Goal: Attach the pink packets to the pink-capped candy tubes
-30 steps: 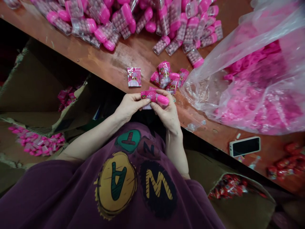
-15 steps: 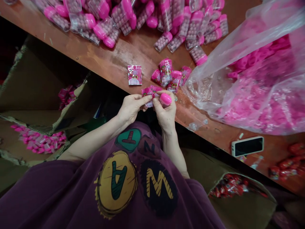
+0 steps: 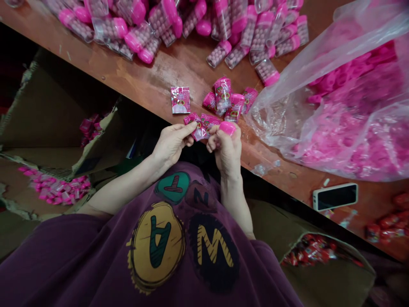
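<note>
Just off the table's front edge, my left hand [image 3: 172, 143] pinches a shiny pink printed sleeve [image 3: 200, 131] between thumb and fingers. A second pink printed piece [image 3: 209, 120] shows right behind it; whether it is joined to the first I cannot tell. My right hand [image 3: 227, 147] is closed around a pink-capped candy bottle [image 3: 227, 128]. Only its rounded cap shows, the body being hidden in the palm. A flat printed sleeve [image 3: 180, 100] lies on the table beyond my left hand. Several sleeved bottles [image 3: 223, 96] are grouped beyond my right hand.
A heap of clear bottles [image 3: 159, 19] with pink caps and small balls covers the table's far side. A plastic bag [image 3: 351, 123] of pink parts lies at right, near a phone [image 3: 335, 197]. Cardboard boxes [image 3: 41, 106] with pink or red items stand below the edge.
My hands have moved slightly apart. The sleeve came left with my left hand, and my right fingers have curled back with the bottle, moving a little right.
</note>
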Tool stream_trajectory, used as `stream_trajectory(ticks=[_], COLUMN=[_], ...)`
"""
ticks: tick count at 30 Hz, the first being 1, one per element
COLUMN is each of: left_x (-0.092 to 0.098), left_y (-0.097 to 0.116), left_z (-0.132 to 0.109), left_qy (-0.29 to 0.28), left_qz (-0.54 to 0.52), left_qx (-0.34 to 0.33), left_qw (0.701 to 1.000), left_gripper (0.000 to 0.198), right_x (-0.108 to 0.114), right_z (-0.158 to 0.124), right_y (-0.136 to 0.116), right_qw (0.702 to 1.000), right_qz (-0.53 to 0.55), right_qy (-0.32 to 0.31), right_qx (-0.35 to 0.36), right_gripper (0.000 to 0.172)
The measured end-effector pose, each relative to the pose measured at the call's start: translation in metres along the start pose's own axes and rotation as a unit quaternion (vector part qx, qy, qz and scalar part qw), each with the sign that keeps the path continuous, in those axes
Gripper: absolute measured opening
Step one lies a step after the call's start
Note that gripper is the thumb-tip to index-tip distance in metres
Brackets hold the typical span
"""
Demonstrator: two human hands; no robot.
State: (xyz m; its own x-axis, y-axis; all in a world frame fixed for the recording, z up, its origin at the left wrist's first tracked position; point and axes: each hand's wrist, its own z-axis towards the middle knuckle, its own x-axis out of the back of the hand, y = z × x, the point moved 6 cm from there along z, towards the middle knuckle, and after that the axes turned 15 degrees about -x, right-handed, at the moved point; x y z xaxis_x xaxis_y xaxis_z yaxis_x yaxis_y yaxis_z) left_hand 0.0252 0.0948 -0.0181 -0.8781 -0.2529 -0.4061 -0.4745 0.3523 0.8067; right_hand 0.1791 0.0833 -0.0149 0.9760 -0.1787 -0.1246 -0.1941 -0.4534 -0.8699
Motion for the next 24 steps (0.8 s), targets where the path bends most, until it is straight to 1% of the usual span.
stream_trajectory(ticks=[2, 4, 8, 10, 13, 15, 17, 19, 21, 24], left_x=[0.003, 0.004, 0.003, 0.001, -0.002, -0.003, -0.004, -0.003, -0.003, -0.004], left_y=[0.000, 0.000, -0.002, -0.002, -0.001, -0.002, -0.003, -0.006, -0.007, -0.006], left_z=[0.001, 0.002, -0.001, -0.003, -0.006, -0.008, -0.009, -0.009, -0.009, -0.008], left_qy=[0.018, 0.028, 0.025, 0.015, -0.010, -0.028, -0.039, -0.041, -0.045, -0.059], left_qz=[0.001, 0.009, 0.015, 0.016, 0.016, 0.011, 0.001, -0.011, -0.021, -0.029], left_qx=[-0.004, -0.007, -0.010, -0.014, -0.027, -0.032, -0.031, -0.026, -0.018, -0.012], left_qw=[1.000, 1.000, 1.000, 1.000, 0.999, 0.999, 0.999, 0.999, 0.999, 0.998], left_gripper=[0.032, 0.033, 0.034, 0.035, 0.036, 0.034, 0.032, 0.032, 0.034, 0.037], right_x=[0.001, -0.001, -0.013, -0.015, -0.012, -0.012, -0.012, -0.014, -0.019, -0.024], right_z=[-0.009, -0.019, -0.034, -0.035, -0.031, -0.028, -0.027, -0.028, -0.030, -0.032], right_y=[-0.001, 0.001, 0.012, 0.015, 0.014, 0.012, 0.012, 0.014, 0.017, 0.019], right_qw=[0.999, 0.998, 0.995, 0.996, 0.999, 0.999, 0.999, 0.998, 0.993, 0.986], right_qz=[0.029, 0.039, 0.013, 0.005, -0.009, -0.016, 0.003, 0.034, 0.061, 0.081], right_qy=[-0.018, -0.031, -0.059, -0.045, -0.010, -0.005, -0.009, -0.021, -0.054, -0.096], right_qx=[-0.015, -0.031, -0.073, -0.073, -0.045, -0.032, -0.033, -0.051, -0.085, -0.113], right_gripper=[0.032, 0.033, 0.035, 0.036, 0.039, 0.040, 0.042, 0.049, 0.055, 0.057])
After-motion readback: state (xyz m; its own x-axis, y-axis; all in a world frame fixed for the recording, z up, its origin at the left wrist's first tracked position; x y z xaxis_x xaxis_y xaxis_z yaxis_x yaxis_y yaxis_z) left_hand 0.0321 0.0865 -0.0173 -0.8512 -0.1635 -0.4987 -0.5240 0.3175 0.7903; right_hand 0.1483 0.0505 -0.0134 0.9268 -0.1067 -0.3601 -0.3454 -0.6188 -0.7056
